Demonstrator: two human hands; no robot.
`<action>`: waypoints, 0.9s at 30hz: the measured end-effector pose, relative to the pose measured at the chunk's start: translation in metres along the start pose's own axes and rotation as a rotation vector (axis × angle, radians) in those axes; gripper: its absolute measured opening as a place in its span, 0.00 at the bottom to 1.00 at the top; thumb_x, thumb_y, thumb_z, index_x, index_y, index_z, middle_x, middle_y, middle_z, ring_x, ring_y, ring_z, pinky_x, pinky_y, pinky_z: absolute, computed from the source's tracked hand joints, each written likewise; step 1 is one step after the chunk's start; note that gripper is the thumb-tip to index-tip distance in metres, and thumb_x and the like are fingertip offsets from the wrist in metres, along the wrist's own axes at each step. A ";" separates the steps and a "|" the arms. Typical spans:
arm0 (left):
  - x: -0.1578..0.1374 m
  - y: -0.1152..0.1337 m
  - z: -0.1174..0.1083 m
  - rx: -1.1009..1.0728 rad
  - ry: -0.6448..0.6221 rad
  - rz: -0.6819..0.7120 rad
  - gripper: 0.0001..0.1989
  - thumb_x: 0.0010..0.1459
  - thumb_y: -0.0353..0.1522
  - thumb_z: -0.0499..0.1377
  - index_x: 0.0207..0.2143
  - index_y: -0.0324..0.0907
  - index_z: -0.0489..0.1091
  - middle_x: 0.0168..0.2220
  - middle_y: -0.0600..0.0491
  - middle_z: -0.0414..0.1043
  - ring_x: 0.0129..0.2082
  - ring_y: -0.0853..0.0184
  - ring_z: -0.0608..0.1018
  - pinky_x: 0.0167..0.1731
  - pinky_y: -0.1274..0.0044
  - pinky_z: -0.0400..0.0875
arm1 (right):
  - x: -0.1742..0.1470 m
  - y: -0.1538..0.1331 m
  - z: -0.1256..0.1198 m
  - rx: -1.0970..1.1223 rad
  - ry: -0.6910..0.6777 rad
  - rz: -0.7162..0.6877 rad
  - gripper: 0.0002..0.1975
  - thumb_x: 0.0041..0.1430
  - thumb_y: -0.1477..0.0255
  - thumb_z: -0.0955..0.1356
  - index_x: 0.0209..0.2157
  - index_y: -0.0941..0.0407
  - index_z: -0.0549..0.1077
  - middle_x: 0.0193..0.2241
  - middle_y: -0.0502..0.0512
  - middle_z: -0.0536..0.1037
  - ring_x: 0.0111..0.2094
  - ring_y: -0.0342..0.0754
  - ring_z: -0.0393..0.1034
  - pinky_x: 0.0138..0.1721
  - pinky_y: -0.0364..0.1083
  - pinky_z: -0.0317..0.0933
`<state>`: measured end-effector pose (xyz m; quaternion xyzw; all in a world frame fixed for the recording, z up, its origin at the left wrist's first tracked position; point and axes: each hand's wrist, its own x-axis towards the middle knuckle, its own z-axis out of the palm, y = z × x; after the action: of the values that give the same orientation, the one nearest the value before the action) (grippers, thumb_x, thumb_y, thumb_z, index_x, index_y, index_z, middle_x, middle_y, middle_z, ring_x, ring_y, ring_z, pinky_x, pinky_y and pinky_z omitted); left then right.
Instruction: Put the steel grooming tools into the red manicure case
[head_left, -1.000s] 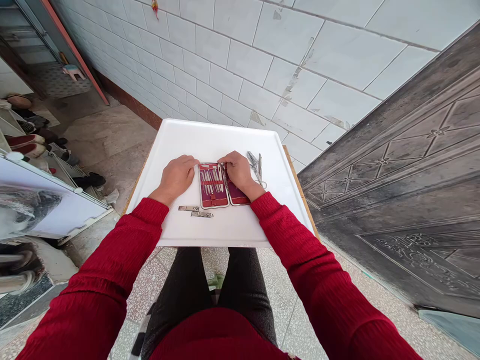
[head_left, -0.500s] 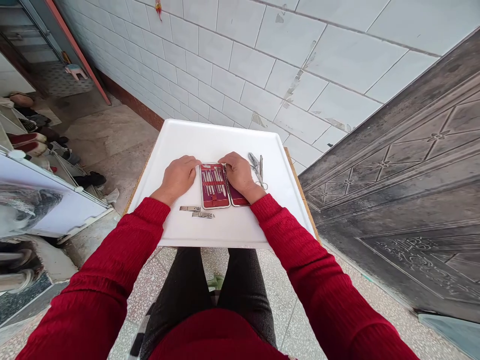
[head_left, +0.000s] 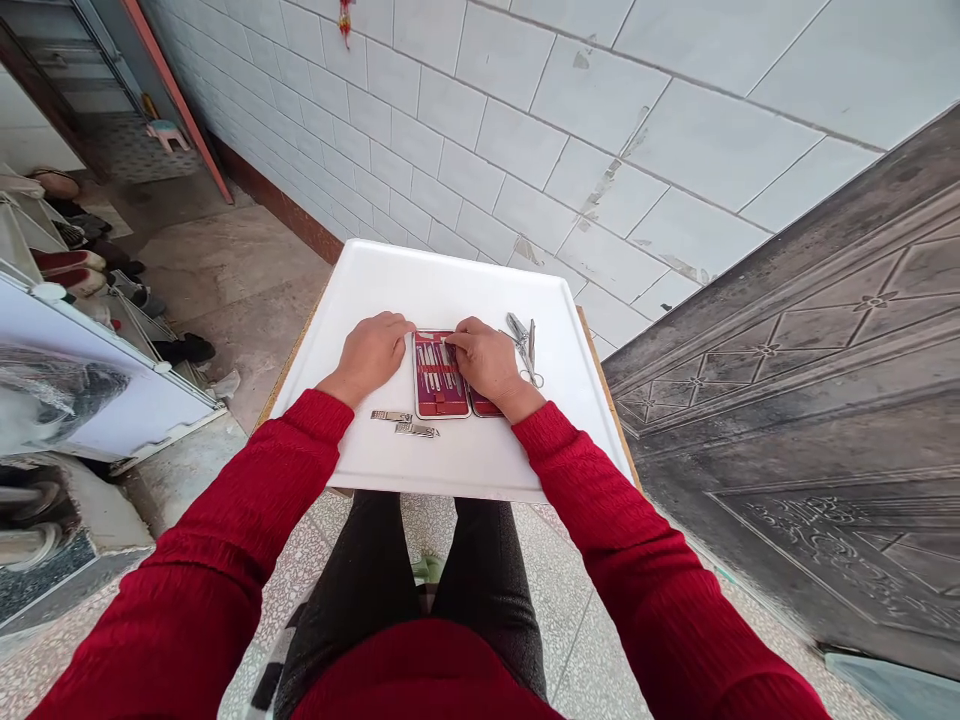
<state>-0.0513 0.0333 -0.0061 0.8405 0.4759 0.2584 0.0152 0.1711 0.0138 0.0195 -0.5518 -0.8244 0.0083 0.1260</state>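
Observation:
An open manicure case (head_left: 442, 409) with a red lining lies on the tray, several slim metal tools strapped in its left half. My left hand (head_left: 373, 352) is closed, its fingertips at the case's upper left corner. Over the hinge and the right half reaches my right hand (head_left: 491, 365); its thumb and forefinger are pinched together at the top of the tools, and what is between them is too small to make out. Two nail clippers, one (head_left: 391, 415) just above the other (head_left: 417, 430), lie nearer me. Right of my right hand are small scissors (head_left: 532, 376) and metal nippers (head_left: 516, 326).
The white tray (head_left: 450, 470) has a raised rim and rests on a wooden-edged stand. A tiled wall (head_left: 510, 130) rises behind it, and a dark carved door (head_left: 787, 400) stands to the right. Shoes (head_left: 71, 272) fill a rack on the left.
My right hand has shifted from the case's top edge onto the tools, with thumb and forefinger now pinched there. The left hand stays at the corner. The whole view has swung slightly.

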 end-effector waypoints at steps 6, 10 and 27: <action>-0.001 0.001 0.002 0.024 -0.009 -0.008 0.19 0.64 0.25 0.50 0.48 0.41 0.78 0.47 0.46 0.80 0.48 0.53 0.79 0.46 0.61 0.75 | -0.004 -0.006 -0.002 0.010 0.007 0.064 0.19 0.74 0.72 0.61 0.50 0.54 0.83 0.53 0.58 0.79 0.46 0.51 0.74 0.38 0.47 0.60; -0.002 0.000 0.003 0.011 0.007 0.006 0.19 0.64 0.25 0.50 0.49 0.42 0.78 0.46 0.46 0.80 0.48 0.53 0.79 0.47 0.61 0.75 | 0.005 -0.006 -0.004 -0.011 -0.009 0.091 0.18 0.73 0.72 0.61 0.46 0.55 0.84 0.50 0.58 0.80 0.42 0.50 0.75 0.37 0.47 0.58; -0.002 0.000 0.002 -0.022 0.014 0.008 0.19 0.64 0.24 0.50 0.48 0.44 0.79 0.46 0.48 0.81 0.49 0.54 0.79 0.48 0.62 0.74 | 0.018 -0.008 -0.012 -0.186 -0.083 0.065 0.19 0.75 0.71 0.60 0.44 0.58 0.83 0.48 0.62 0.80 0.38 0.51 0.74 0.33 0.49 0.53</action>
<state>-0.0510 0.0322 -0.0088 0.8402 0.4700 0.2698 0.0202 0.1603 0.0260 0.0363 -0.5869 -0.8076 -0.0413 0.0398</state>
